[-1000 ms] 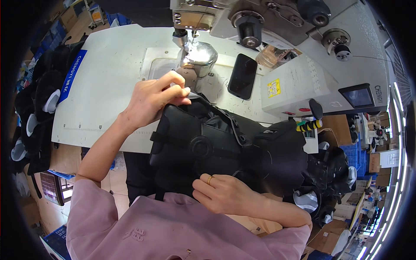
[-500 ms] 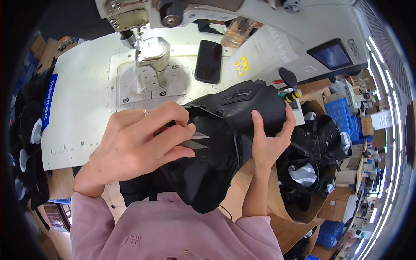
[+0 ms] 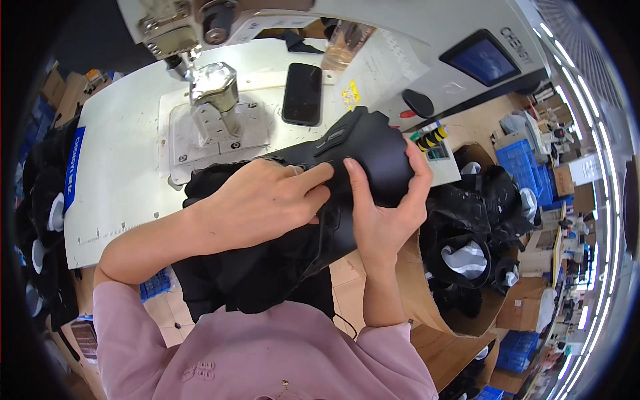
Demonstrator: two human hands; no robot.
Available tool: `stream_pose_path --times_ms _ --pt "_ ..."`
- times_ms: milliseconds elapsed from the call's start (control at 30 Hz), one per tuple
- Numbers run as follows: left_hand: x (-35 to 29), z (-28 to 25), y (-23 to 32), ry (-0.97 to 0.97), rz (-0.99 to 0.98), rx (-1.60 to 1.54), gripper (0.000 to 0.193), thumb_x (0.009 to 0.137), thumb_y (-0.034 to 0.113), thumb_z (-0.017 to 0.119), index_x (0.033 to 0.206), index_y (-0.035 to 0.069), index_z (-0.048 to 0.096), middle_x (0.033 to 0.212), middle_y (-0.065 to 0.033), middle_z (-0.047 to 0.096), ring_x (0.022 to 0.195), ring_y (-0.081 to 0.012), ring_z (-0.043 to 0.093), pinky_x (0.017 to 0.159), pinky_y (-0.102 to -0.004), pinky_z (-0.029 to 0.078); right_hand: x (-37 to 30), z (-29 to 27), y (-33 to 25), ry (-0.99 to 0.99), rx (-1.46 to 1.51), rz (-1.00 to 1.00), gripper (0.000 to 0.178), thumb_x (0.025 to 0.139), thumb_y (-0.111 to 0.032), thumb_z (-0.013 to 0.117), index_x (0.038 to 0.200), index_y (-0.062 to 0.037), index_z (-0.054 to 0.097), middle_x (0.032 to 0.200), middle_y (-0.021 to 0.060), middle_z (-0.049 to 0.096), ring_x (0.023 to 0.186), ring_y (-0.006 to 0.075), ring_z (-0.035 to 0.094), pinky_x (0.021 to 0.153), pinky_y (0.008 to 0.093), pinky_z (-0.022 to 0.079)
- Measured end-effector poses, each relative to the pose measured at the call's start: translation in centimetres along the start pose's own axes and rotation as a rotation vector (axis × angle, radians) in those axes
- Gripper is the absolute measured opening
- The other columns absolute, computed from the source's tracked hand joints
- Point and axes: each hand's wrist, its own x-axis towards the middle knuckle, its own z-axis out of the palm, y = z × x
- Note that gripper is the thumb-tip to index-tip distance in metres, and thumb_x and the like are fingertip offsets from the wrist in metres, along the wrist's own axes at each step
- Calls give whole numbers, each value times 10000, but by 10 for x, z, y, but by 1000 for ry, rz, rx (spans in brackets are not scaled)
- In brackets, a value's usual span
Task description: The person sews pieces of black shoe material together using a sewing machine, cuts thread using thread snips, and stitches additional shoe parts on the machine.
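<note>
A black boot upper point(image 3: 377, 157), part smooth and leather-like and part soft fabric, is held in front of me above the table's near edge. My right hand point(image 3: 389, 213) grips its smooth far end, thumb on top and fingers around the right edge. Across its middle lies my left hand point(image 3: 270, 200), fingers curled and pressed together near a raised seam. Whatever sits inside those fingers is hidden. The soft fabric part point(image 3: 257, 273) hangs down toward my lap, below my left forearm.
A sewing machine head point(image 3: 213, 93) stands over its metal plate, back left. On the white table point(image 3: 120, 167) lie a black phone point(image 3: 302, 93) and, farther right, a yellow-and-black-handled tool point(image 3: 430, 138). At right, a cardboard box point(image 3: 460, 327) holds several black pieces.
My left hand moved right across the upper; the snips' blades that showed in it are now out of sight. My right hand and the upper's far end shifted left.
</note>
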Motion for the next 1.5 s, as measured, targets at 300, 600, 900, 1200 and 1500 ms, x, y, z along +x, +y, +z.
stream_pose_path --times_ms 300,600,900,1200,1500 --pt "-57 -15 -14 501 -477 -284 161 795 -4 684 950 10 641 943 -47 551 691 -71 482 510 -188 350 13 -97 16 25 -112 54 575 699 -201 854 1156 -12 561 1052 149 647 917 280 668 783 327 529" --pt "-254 62 -126 363 -1002 242 204 939 125 565 1113 50 639 1114 -75 604 984 -207 567 870 -332 407 56 -305 34 253 -1311 -326 249 727 4 688 947 -108 656 924 23 674 890 221 629 809 338 414" --pt "-255 91 -126 593 -1106 290 271 843 67 625 1111 28 620 1231 -152 587 1245 -321 481 1110 -504 254 -199 -477 417 139 -1504 -121 316 933 -88 489 1211 35 576 1241 158 612 1106 250 597 970 376 440" --pt "-262 66 -74 598 -1142 351 338 836 74 619 1169 40 577 1283 -130 544 1304 -288 428 1124 -477 274 38 -79 460 -575 -773 -138 306 936 -115 516 1194 31 589 1163 158 642 1028 237 627 895 355 469" --pt "-421 -38 -107 1063 -1278 875 500 798 24 632 1277 35 488 1318 -171 516 1247 -357 462 1038 -442 347 68 -64 213 -1135 -650 201 297 940 -146 547 1176 26 604 1074 158 676 939 221 661 810 331 501"
